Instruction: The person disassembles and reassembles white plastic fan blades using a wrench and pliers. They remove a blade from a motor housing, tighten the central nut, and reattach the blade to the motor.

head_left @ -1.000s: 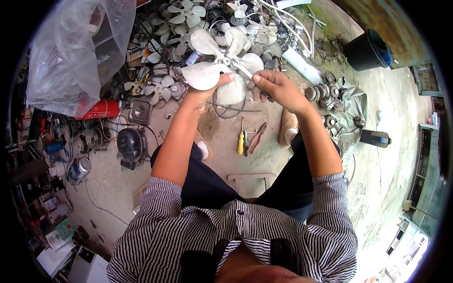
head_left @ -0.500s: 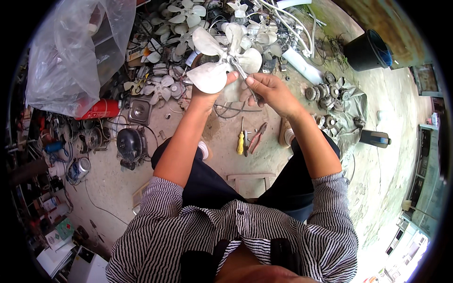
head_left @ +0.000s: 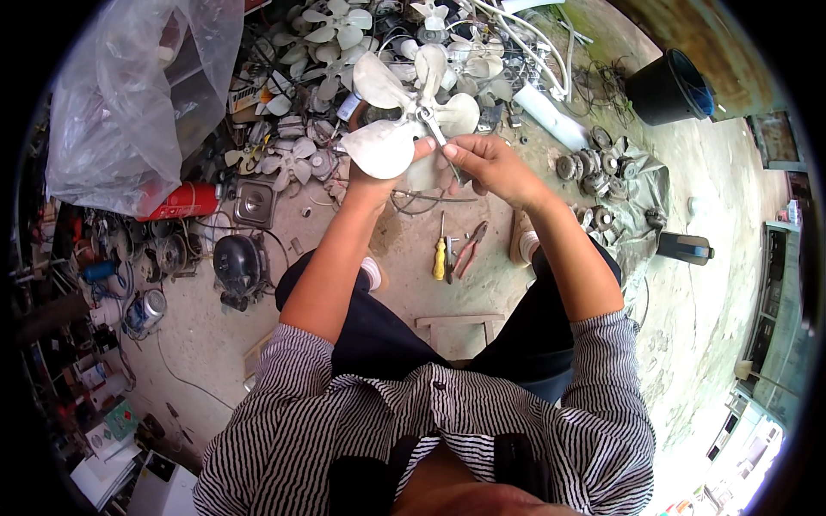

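Note:
Raised over the floor is a whitish metal fan (head_left: pixel 379 146) with several broad blades. My left hand (head_left: pixel 375 186) grips it from the near side, its thumb close to the hub and its other fingers hidden behind a blade. Between the closed fingers of my right hand (head_left: pixel 502 168) is a silver wrench (head_left: pixel 438 133), whose head rests at the hub of the fan. Whatever the hub is mounted on cannot be made out beneath the blades. On the floor between my feet lie a yellow-handled screwdriver (head_left: pixel 440 261) and red-handled pliers (head_left: pixel 471 251).
Loose fan blades (head_left: pixel 340 24) and motors are heaped beyond my hands. A black compressor (head_left: pixel 238 263) stands left, near a red cylinder (head_left: pixel 191 199). To the right are metal motor parts (head_left: pixel 594 172), a grey sheet (head_left: pixel 651 185) and a black bucket (head_left: pixel 664 90).
The wrench has turned slightly about the hub, its handle end shifting left with my right hand. The fan has moved a little nearer to me, still in my left hand.

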Demonstrator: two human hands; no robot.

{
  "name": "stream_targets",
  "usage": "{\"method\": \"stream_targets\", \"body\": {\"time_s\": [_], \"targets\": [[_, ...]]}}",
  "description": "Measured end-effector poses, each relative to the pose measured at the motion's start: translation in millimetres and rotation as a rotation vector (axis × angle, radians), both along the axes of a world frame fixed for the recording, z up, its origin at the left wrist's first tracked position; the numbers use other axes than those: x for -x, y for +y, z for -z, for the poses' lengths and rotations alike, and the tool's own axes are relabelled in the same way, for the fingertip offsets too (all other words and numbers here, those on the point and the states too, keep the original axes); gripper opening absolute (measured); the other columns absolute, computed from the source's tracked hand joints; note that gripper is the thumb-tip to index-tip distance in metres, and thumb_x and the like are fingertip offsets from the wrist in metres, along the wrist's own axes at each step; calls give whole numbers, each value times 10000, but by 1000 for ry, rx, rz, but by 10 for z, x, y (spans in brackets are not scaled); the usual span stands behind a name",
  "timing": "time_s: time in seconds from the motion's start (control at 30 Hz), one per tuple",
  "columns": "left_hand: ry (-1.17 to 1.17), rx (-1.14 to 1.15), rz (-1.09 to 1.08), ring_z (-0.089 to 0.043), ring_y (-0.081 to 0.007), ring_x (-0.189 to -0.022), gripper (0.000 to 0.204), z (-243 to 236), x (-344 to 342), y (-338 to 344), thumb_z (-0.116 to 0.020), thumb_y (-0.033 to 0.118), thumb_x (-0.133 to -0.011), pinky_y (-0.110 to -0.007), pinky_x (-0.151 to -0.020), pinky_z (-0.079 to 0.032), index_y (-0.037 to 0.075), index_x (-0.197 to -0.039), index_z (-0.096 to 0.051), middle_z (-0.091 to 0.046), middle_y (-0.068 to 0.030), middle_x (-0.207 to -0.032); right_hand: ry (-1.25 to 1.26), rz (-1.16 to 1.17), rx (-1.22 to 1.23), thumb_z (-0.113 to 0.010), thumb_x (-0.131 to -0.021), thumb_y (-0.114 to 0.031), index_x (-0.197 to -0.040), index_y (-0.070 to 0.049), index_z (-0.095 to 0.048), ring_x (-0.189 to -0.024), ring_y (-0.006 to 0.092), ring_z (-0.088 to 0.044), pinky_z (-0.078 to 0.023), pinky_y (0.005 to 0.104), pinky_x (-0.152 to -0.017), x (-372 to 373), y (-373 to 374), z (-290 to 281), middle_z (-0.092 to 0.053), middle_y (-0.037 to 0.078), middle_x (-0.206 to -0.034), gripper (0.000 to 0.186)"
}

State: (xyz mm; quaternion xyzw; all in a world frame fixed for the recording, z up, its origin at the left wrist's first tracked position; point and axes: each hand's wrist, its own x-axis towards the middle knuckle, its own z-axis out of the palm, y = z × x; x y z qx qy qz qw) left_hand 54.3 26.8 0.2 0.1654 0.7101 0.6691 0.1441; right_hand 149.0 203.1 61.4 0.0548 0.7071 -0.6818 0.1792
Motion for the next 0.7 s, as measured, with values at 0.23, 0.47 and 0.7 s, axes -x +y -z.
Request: {"method": "stream_targets", "body": {"time_s": [0.23,0.47,0.7], "targets": [[135,134,143,-565,-181,-1001,1004,-222,18,-110,-879,195,-583,-310,-879,-470,-13,-1334,-246,-606,-116,-1056,195,132,-338,-611,-902,-320,-900,-25,-679,-596,95,-489,-401,246,-578,30,340,39,-589,8,-665,303],[42,213,296,-585,-190,-971,1133,-310,-73,-110,-902,255,-530,-304,-907,-455,-30,-1367,-193,-611,-103,-1052,455,128,-751,-618,-892,-306,-882,-35,-667,-682,160,-548,-444,296,-637,3,532,-93,-586,65,-721,276],[-377,-110,138,-569,-128,-866,401,-340,-77,26,-829,155,-669,-293,-765,-476,42,-993,-623,-626,-32,-964,129,213,-68,-492,-973,-322,-899,-80,-608,-676,25,-514,-382,190,-578,-3,390,-65,-587,-40,-730,279]]}}
